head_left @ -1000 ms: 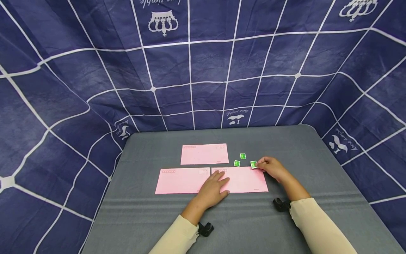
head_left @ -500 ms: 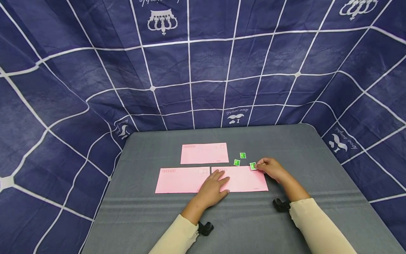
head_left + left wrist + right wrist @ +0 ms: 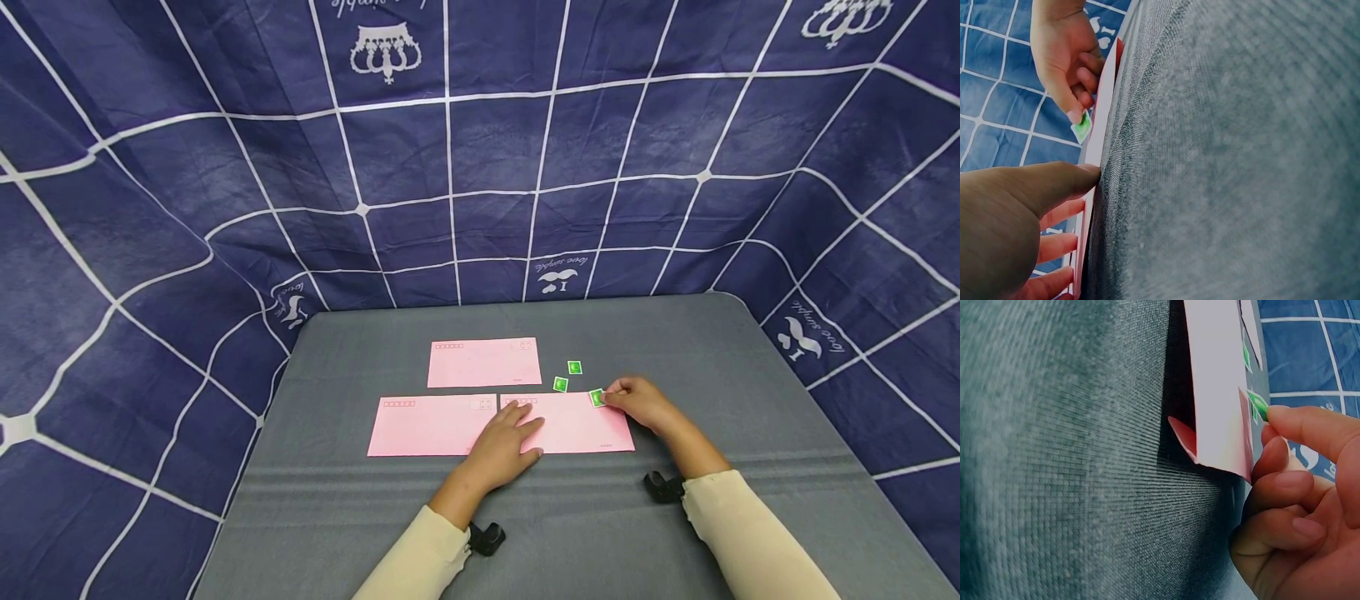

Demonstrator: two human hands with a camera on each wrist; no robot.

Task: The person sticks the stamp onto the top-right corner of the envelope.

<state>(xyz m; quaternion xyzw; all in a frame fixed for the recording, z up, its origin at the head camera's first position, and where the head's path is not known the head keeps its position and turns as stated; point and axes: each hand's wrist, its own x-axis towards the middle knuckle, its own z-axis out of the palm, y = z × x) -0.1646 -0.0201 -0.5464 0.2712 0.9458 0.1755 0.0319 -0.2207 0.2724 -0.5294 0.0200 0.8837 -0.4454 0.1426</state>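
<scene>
My right hand [image 3: 641, 402] pinches a small green stamp [image 3: 597, 398] with a white border between thumb and fingertips. In the head view the stamp overlaps the top right corner of the right-hand pink envelope [image 3: 577, 429]; the left wrist view shows it held just over the envelope [image 3: 1100, 119]. With fingers spread, my left hand [image 3: 501, 450] rests on the left part of that same envelope. Two more green stamps lie on the table beyond it, a nearer one [image 3: 560, 384] and a farther one [image 3: 575, 367].
Left of my left hand lies a second pink envelope [image 3: 427, 429], and a third pink envelope [image 3: 483, 363] sits farther back. The grey cloth table [image 3: 337, 500] is backed and flanked by a navy curtain [image 3: 495, 150] with white grid lines.
The pinched stamp has moved slightly toward me and left, from the envelope's upper edge onto its top right corner. My left hand has stayed in place.
</scene>
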